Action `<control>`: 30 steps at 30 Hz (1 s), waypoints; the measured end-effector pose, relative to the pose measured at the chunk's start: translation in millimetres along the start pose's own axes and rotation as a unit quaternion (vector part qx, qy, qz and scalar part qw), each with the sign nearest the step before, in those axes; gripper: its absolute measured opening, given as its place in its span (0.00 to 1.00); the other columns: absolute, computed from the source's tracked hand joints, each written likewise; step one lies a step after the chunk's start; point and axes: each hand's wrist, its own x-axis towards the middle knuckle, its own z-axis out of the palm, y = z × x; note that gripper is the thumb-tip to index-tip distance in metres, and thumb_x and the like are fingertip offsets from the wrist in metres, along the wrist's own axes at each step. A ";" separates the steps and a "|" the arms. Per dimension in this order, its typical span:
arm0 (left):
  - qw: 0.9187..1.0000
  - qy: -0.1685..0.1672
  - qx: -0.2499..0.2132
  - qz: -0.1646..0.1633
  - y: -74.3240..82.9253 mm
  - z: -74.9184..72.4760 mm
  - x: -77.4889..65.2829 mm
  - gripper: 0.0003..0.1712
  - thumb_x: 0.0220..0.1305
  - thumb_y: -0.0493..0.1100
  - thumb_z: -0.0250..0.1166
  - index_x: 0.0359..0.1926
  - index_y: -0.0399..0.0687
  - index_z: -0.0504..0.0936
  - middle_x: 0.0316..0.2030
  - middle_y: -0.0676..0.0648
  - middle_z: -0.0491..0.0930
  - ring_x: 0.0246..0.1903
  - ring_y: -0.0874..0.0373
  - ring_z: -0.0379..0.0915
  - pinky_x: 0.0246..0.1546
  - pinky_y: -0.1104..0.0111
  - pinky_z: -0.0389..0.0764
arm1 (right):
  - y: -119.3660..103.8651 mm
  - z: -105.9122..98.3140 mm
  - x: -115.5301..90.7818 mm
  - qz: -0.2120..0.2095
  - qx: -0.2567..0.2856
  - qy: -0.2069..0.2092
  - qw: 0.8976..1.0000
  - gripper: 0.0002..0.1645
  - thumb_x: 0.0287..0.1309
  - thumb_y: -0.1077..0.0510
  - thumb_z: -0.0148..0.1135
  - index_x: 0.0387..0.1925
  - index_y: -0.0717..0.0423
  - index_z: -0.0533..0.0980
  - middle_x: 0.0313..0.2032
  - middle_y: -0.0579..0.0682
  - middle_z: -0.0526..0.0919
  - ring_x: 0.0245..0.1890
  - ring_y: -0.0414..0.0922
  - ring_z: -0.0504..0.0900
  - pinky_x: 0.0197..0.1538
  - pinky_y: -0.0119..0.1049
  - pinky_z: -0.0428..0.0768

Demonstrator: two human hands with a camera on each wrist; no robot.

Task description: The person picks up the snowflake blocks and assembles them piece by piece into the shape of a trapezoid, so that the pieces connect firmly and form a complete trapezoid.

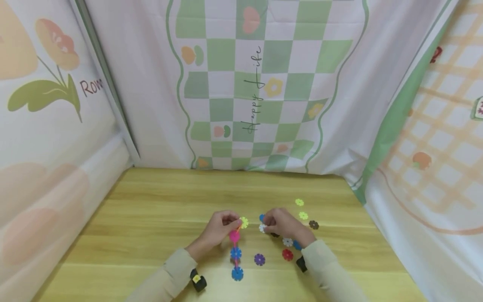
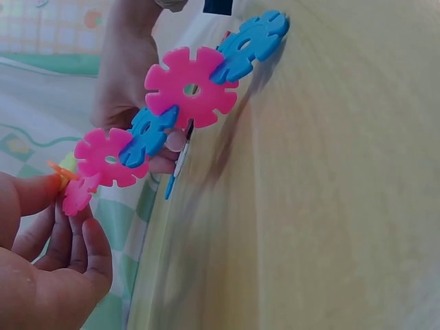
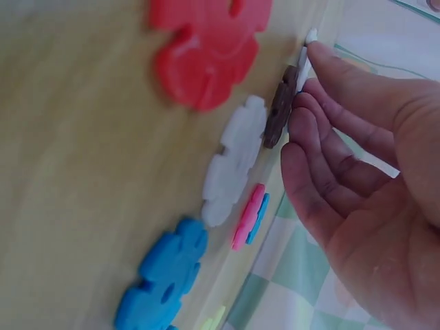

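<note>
My left hand point(image 1: 222, 226) pinches the upper end of a chain of interlocked plastic flower discs, by an orange disc point(image 2: 63, 172). A yellow-green disc point(image 1: 244, 222) sits at that end. Down the chain come pink discs point(image 2: 110, 158) and blue discs point(image 2: 148, 136), slotted edge to edge at angles. The lowest blue disc point(image 1: 237, 274) lies nearest my body. To the right, my right hand point(image 1: 281, 222) has its thumb and fingertips at a white disc point(image 1: 262, 228) low over the table. A blue disc point(image 1: 262, 217) shows just beyond those fingers.
Loose discs lie around the right hand: red point(image 1: 287, 254), white point(image 1: 288, 242), blue point(image 1: 297, 245), brown point(image 1: 314, 225) and yellow-green point(image 1: 299, 202). A purple disc point(image 1: 259, 259) lies between the arms. Patterned cloth point(image 1: 249, 84) hangs behind the wooden table point(image 1: 158, 193).
</note>
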 end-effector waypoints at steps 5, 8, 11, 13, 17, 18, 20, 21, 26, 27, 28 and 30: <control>1.000 -0.002 0.002 0.000 1.0 0.3 -0.6 0.10 0.73 0.43 0.68 0.47 0.39 0.86 0.40 0.44 0.87 0.37 0.61 0.80 0.37 0.76 0.83 | -2.9 0.0 0.6 0.003 -0.006 -0.014 1.000 0.06 0.60 0.65 0.75 0.38 0.55 0.84 0.36 0.47 0.87 0.36 0.40 0.83 0.41 0.33 0.87; 1.000 -0.005 0.004 0.000 0.5 0.4 -0.7 0.10 0.74 0.44 0.68 0.47 0.41 0.86 0.40 0.47 0.87 0.37 0.60 0.80 0.37 0.76 0.84 | -4.9 -0.2 1.5 0.018 0.013 -0.013 1.000 0.07 0.61 0.65 0.74 0.38 0.54 0.82 0.35 0.46 0.85 0.36 0.40 0.82 0.41 0.32 0.86; 1.000 -0.007 0.002 -0.001 -0.1 0.8 -0.1 0.10 0.74 0.44 0.68 0.47 0.42 0.87 0.40 0.48 0.87 0.38 0.59 0.81 0.38 0.76 0.84 | -6.2 -1.8 2.4 0.029 0.047 0.002 0.998 0.07 0.63 0.62 0.73 0.39 0.52 0.81 0.36 0.45 0.85 0.38 0.41 0.83 0.43 0.33 0.86; 1.000 -0.008 0.001 0.001 -0.7 1.2 0.2 0.10 0.74 0.44 0.68 0.47 0.42 0.87 0.40 0.47 0.87 0.38 0.59 0.81 0.38 0.76 0.84 | -7.3 -4.4 2.9 0.029 0.073 0.010 0.997 0.06 0.63 0.61 0.73 0.39 0.52 0.81 0.36 0.46 0.85 0.39 0.43 0.83 0.44 0.34 0.87; 1.000 -0.009 0.001 0.005 -0.1 2.4 0.9 0.10 0.74 0.43 0.68 0.47 0.40 0.87 0.40 0.45 0.87 0.37 0.61 0.81 0.38 0.76 0.84 | -11.1 -10.5 3.5 0.024 0.113 0.019 0.993 0.05 0.65 0.58 0.72 0.40 0.50 0.82 0.37 0.47 0.86 0.39 0.45 0.85 0.44 0.38 0.88; 1.000 -0.010 0.001 0.007 0.1 2.6 1.1 0.10 0.74 0.43 0.68 0.47 0.40 0.87 0.40 0.45 0.87 0.37 0.61 0.81 0.38 0.76 0.84 | -12.6 -11.9 3.5 0.021 0.119 0.022 0.992 0.05 0.65 0.58 0.72 0.40 0.50 0.82 0.37 0.47 0.86 0.39 0.46 0.85 0.44 0.40 0.89; 1.000 -0.013 0.001 0.009 1.0 3.0 1.5 0.10 0.74 0.43 0.68 0.47 0.40 0.87 0.40 0.45 0.88 0.37 0.62 0.81 0.37 0.76 0.83 | -15.4 -14.4 3.9 0.012 0.132 0.034 0.991 0.05 0.66 0.57 0.72 0.41 0.50 0.82 0.37 0.47 0.86 0.39 0.49 0.86 0.45 0.44 0.90; 1.000 -0.014 0.000 0.010 1.2 3.1 1.9 0.10 0.74 0.43 0.68 0.48 0.40 0.87 0.40 0.45 0.88 0.36 0.62 0.81 0.37 0.76 0.83 | -16.6 -15.4 4.4 0.004 0.136 0.042 0.990 0.05 0.66 0.57 0.71 0.42 0.50 0.82 0.37 0.47 0.87 0.40 0.51 0.86 0.46 0.46 0.90; 1.000 -0.022 -0.005 0.010 2.3 3.5 2.8 0.09 0.75 0.43 0.67 0.48 0.41 0.87 0.40 0.46 0.87 0.36 0.62 0.80 0.35 0.77 0.82 | -21.4 -16.6 6.2 -0.032 0.185 0.073 0.979 0.07 0.69 0.56 0.70 0.44 0.54 0.82 0.39 0.51 0.87 0.43 0.62 0.87 0.49 0.52 0.89; 1.000 -0.022 -0.005 0.010 2.6 3.6 2.9 0.09 0.75 0.43 0.67 0.48 0.41 0.87 0.40 0.46 0.87 0.36 0.62 0.80 0.35 0.77 0.82 | -22.4 -16.1 6.5 -0.038 0.194 0.078 0.977 0.08 0.69 0.56 0.69 0.45 0.55 0.81 0.39 0.52 0.87 0.43 0.62 0.87 0.49 0.51 0.90; 1.000 -0.022 -0.004 0.012 2.9 3.7 3.0 0.10 0.75 0.43 0.67 0.48 0.41 0.87 0.40 0.46 0.87 0.36 0.62 0.80 0.35 0.77 0.82 | -23.5 -15.6 6.6 -0.042 0.202 0.083 0.975 0.08 0.69 0.57 0.69 0.45 0.56 0.81 0.39 0.53 0.87 0.43 0.63 0.87 0.48 0.50 0.90; 1.000 -0.023 -0.003 0.018 3.5 3.8 3.1 0.10 0.75 0.42 0.66 0.48 0.39 0.87 0.40 0.44 0.88 0.36 0.62 0.80 0.35 0.77 0.82 | -25.8 -13.9 7.0 -0.054 0.214 0.092 0.971 0.08 0.70 0.58 0.69 0.44 0.57 0.81 0.39 0.54 0.87 0.42 0.61 0.87 0.48 0.48 0.90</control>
